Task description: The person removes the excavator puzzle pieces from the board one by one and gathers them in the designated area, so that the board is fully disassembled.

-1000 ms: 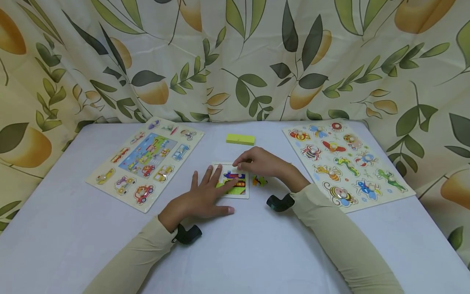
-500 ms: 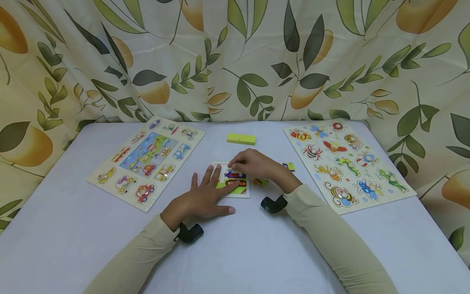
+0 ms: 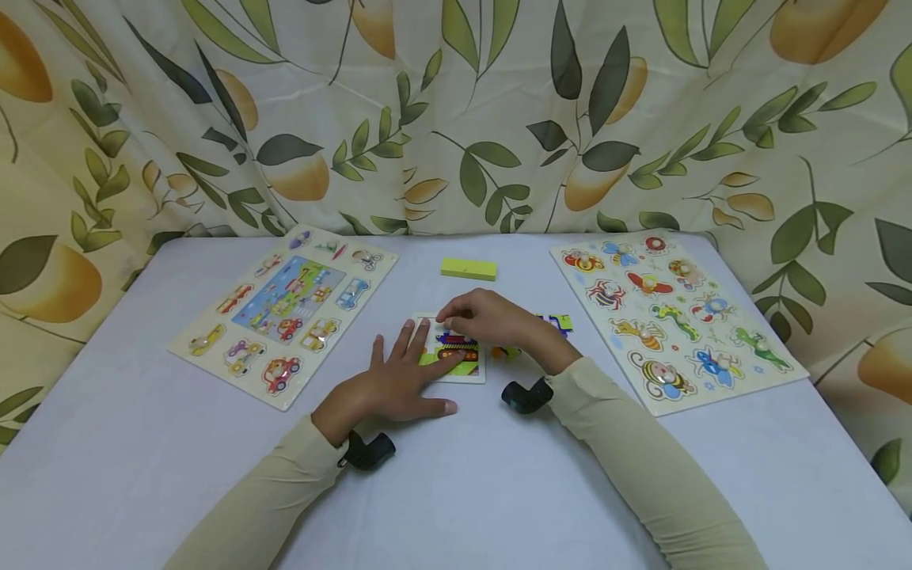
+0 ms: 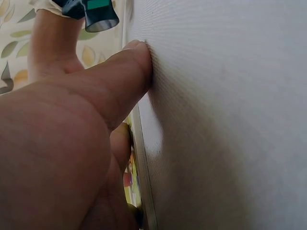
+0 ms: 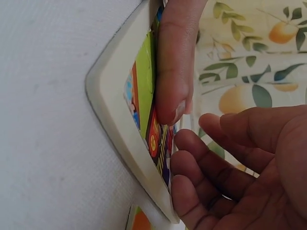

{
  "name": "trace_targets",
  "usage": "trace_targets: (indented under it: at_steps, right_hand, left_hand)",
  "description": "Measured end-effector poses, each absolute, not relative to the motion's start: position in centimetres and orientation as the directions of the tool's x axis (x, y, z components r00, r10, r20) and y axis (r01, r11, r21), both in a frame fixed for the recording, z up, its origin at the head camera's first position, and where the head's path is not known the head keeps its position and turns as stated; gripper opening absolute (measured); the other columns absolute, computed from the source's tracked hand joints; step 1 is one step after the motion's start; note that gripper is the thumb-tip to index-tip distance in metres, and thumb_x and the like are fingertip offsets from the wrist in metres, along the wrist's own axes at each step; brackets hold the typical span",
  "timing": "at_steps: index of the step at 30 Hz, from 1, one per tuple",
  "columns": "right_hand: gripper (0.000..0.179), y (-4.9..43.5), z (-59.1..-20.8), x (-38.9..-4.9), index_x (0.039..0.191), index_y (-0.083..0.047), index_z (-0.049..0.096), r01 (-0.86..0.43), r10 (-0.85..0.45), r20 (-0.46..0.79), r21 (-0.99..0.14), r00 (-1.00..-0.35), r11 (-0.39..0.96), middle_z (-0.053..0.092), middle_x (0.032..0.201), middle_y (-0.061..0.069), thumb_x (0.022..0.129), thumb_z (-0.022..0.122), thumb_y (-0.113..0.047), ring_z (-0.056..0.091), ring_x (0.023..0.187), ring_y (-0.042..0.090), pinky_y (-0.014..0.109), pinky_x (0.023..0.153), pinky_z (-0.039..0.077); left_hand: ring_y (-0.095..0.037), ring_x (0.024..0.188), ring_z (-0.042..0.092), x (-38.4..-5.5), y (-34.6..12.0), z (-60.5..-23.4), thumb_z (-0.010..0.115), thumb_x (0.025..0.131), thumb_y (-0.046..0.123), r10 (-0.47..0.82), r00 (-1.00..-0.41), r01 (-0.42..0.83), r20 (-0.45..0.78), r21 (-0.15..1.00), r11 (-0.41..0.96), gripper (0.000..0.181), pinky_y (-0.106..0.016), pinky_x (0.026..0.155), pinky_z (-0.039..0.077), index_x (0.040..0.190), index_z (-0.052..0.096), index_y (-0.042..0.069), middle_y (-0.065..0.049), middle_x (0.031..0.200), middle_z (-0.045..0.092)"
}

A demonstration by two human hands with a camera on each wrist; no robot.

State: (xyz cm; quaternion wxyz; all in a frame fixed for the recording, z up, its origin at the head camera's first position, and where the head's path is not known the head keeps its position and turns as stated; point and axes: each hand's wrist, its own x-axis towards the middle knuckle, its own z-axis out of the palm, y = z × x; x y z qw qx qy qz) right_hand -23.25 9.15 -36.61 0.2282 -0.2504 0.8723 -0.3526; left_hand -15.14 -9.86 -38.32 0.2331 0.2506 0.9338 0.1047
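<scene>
My left hand (image 3: 395, 384) is spread flat, its fingertips on a small white-framed jigsaw puzzle (image 3: 466, 379) with a colourful vehicle picture. In the left wrist view the thumb (image 4: 129, 64) rests on the tablecloth beside the puzzle's edge. My right hand (image 3: 492, 313) is over the puzzle's upper part, thumb and index tips close together. In the right wrist view its curled fingers (image 5: 187, 187) are right at the puzzle; I cannot tell whether a piece is pinched there. Loose puzzle pieces (image 3: 564, 322) lie beside and partly behind the right hand, including an orange-and-green piece (image 3: 503, 351).
A vehicle peg puzzle board (image 3: 231, 360) lies on the left and an insect peg board (image 3: 684, 404) on the right. A yellow-green block (image 3: 468, 270) stands behind the small puzzle. Patterned curtain (image 3: 484, 119) hangs at the table's back edge.
My right hand has shifted slightly left across the top of the small puzzle, uncovering more of the loose pieces behind its wrist. The left hand stays in place.
</scene>
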Motion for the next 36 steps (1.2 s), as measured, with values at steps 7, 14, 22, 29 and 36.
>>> trace_targets:
  at_steps: [7, 14, 22, 29, 36]
  right_hand:
    - [0.023, 8.95, -36.69, -23.42, 0.116, -0.009, 0.069, -0.28, -0.607, -0.224, -0.732, -0.763, 0.621, 0.067, 0.11, 0.001, 0.101, 0.053, -0.014, 0.056, 0.093, 0.017, 0.034, 0.085, 0.046]
    - [0.021, 8.87, -36.73, -23.43, 0.112, -0.007, 0.069, -0.281, -0.621, -0.21, -0.753, -0.755, 0.596, 0.067, 0.101, 0.003, 0.101, 0.052, -0.011, 0.056, 0.086, 0.017, 0.032, 0.079, 0.046]
    - [0.023, 8.86, -36.69, -23.24, 0.115, -0.003, 0.068, -0.291, -0.64, -0.163, -0.789, -0.751, 0.541, 0.066, 0.107, 0.007, 0.099, 0.051, -0.006, 0.056, 0.088, 0.017, 0.031, 0.08, 0.047]
    - [0.023, 8.8, -37.02, -23.45, 0.116, -0.001, 0.067, -0.276, -0.637, -0.151, -0.809, -0.756, 0.519, 0.067, 0.11, 0.007, 0.096, 0.056, -0.001, 0.059, 0.09, 0.018, 0.031, 0.082, 0.049]
    - [0.018, 8.89, -37.16, -23.74, 0.111, -0.005, 0.07, -0.235, -0.623, -0.188, -0.813, -0.759, 0.533, 0.069, 0.102, 0.002, 0.096, 0.06, -0.006, 0.058, 0.089, 0.018, 0.031, 0.082, 0.048]
  left_hand:
    - [-0.035, 0.142, -0.023, -15.26, -9.84, -38.5, 0.049, 0.089, 0.068, 0.503, -0.771, 0.412, -0.391, 0.296, 0.862, 0.075, -0.069, 0.105, -0.007, 0.154, 0.024, 0.039, -0.013, 0.159, -0.018]
    - [-0.036, 0.142, -0.021, -15.15, -9.85, -38.21, 0.049, 0.09, 0.067, 0.512, -0.769, 0.427, -0.383, 0.289, 0.857, 0.074, -0.07, 0.105, -0.005, 0.154, 0.024, 0.038, -0.015, 0.159, -0.016]
    - [-0.036, 0.142, -0.021, -15.04, -9.89, -37.97, 0.049, 0.091, 0.066, 0.518, -0.765, 0.427, -0.382, 0.301, 0.853, 0.073, -0.069, 0.105, -0.005, 0.154, 0.023, 0.038, -0.015, 0.159, -0.017]
    - [-0.036, 0.142, -0.022, -15.04, -9.92, -38.05, 0.049, 0.091, 0.066, 0.523, -0.766, 0.427, -0.374, 0.312, 0.849, 0.074, -0.07, 0.105, -0.005, 0.154, 0.023, 0.038, -0.014, 0.159, -0.018]
    - [-0.036, 0.142, -0.022, -14.99, -9.84, -38.03, 0.05, 0.091, 0.066, 0.518, -0.768, 0.422, -0.375, 0.312, 0.851, 0.074, -0.069, 0.105, -0.006, 0.154, 0.023, 0.039, -0.014, 0.159, -0.018]
